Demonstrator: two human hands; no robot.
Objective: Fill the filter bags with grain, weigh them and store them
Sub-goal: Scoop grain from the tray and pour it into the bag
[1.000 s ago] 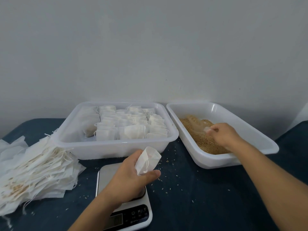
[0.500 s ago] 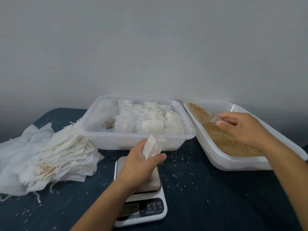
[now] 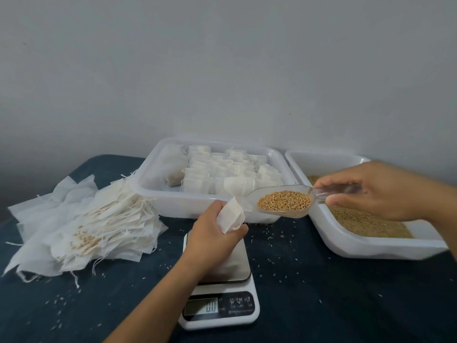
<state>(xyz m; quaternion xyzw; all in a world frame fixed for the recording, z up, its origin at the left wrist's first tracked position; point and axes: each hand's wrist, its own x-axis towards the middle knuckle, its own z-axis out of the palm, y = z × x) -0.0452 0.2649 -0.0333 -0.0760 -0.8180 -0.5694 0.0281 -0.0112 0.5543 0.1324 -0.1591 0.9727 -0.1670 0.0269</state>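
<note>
Two hands at work above the dark blue worktop: left hand pinching a small white paper filter bag over the white digital scale (display blurred), right hand gripping a clear plastic scoop heaped with golden grain, tip just beside the bag.

Left hand pinching an open filter bag above the kitchen scale, lower centre. Right hand holding a clear scoop of grain just right of the bag. Centre: tub of filled bags; right: grain tub; left: pile of empty bags.
</note>
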